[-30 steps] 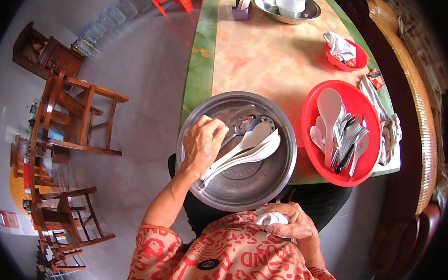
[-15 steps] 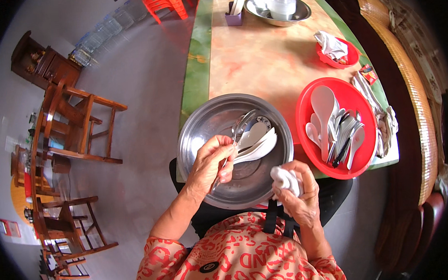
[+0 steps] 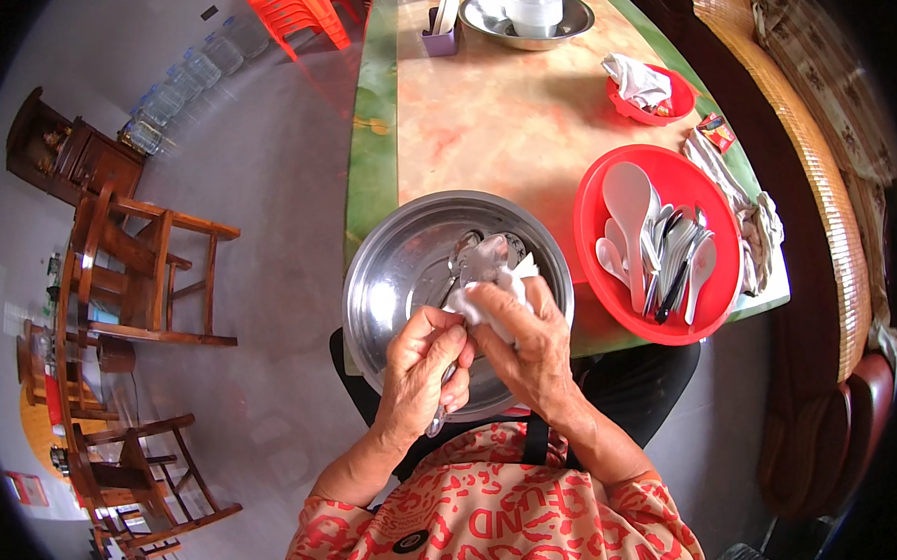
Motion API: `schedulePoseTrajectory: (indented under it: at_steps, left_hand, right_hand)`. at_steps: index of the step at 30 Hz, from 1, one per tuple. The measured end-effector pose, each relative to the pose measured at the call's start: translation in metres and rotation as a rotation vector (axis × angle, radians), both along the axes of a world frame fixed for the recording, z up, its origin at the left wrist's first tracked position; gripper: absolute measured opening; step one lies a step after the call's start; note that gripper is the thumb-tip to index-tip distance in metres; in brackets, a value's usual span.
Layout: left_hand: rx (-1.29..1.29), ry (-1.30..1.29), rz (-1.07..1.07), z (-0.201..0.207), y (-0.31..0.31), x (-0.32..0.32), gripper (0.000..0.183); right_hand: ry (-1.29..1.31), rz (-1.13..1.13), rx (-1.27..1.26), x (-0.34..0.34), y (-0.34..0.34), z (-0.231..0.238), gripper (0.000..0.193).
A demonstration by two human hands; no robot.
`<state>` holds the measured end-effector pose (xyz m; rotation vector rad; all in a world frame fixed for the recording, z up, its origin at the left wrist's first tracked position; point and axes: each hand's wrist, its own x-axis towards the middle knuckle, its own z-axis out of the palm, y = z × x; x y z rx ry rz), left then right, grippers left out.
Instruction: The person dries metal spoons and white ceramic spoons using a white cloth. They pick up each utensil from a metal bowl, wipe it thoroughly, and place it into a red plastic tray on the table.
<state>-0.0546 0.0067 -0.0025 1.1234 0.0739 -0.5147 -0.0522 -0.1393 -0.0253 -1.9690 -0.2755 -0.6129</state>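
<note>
My left hand (image 3: 422, 366) is closed around the handle of a metal spoon (image 3: 486, 258), whose handle end sticks out below my fingers. My right hand (image 3: 530, 352) grips a white cloth (image 3: 461, 301) and presses it against the spoon where the bowl meets the handle. Both hands are above the near part of a steel basin (image 3: 358, 319). Inside it, partly hidden by the hands and cloth, lie white spoons (image 3: 526, 267) and another metal piece (image 3: 461, 245). Just right stands a red oval basin (image 3: 590, 264) holding a large white serving spoon (image 3: 628, 204) and several smaller spoons (image 3: 678, 255).
Crumpled cloths (image 3: 762, 228) lie along the table's right edge. Farther back are a small red basket (image 3: 686, 101) with a white cloth, a steel bowl (image 3: 585, 19) with clear plastic containers, and a purple holder (image 3: 441, 44). Wooden chairs (image 3: 163, 267) stand on the left.
My right hand has moved left and up with the white cloth, from the steel basin's near right rim onto the spoon in my left hand. The view has shifted slightly.
</note>
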Motion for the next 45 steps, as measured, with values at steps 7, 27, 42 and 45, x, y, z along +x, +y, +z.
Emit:
schedulePoseTrajectory:
  at_steps: [7,27,42,45]
  left_hand:
    - [0.034,-0.078,-0.013,-0.002,0.001,-0.003,0.008]
    - [0.073,-0.102,0.01,-0.011,-0.006,0.0,0.01]
    - [0.095,-0.123,0.041,-0.01,-0.006,-0.002,0.01]
    - [0.093,-0.121,0.043,-0.01,-0.007,-0.003,0.01]
  right_hand:
    - [-0.156,-0.341,-0.219,0.028,-0.008,-0.007,0.04]
    - [-0.124,-0.251,-0.091,0.038,0.001,-0.006,0.029]
    - [-0.023,-0.026,-0.03,0.02,-0.001,-0.002,0.025]
    - [-0.106,-0.149,-0.01,0.03,0.0,-0.003,0.025]
